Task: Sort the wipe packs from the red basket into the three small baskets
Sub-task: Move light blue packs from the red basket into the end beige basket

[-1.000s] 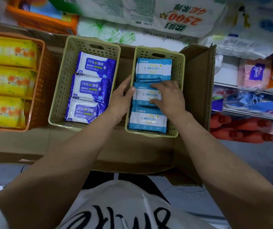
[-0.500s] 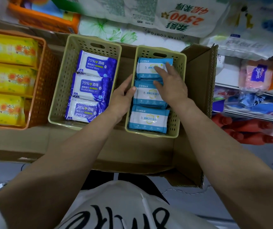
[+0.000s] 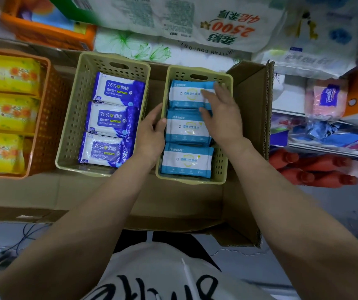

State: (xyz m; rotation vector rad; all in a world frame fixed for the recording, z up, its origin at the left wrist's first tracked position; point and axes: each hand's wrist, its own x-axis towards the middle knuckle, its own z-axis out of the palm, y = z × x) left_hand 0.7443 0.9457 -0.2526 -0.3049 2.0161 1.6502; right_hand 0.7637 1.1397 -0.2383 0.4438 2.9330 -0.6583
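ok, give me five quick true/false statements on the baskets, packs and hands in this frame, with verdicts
1. The orange basket holds yellow packs. True.
2. The middle basket holds light blue packs. False: it holds three dark blue alcohol wipe packs.
3. The right hand rests on packs in the right basket. True.
4. The left hand grips a dark blue pack. False: it touches the right basket's left wall.
5. The right basket shows two light blue packs. False: three, in a row.
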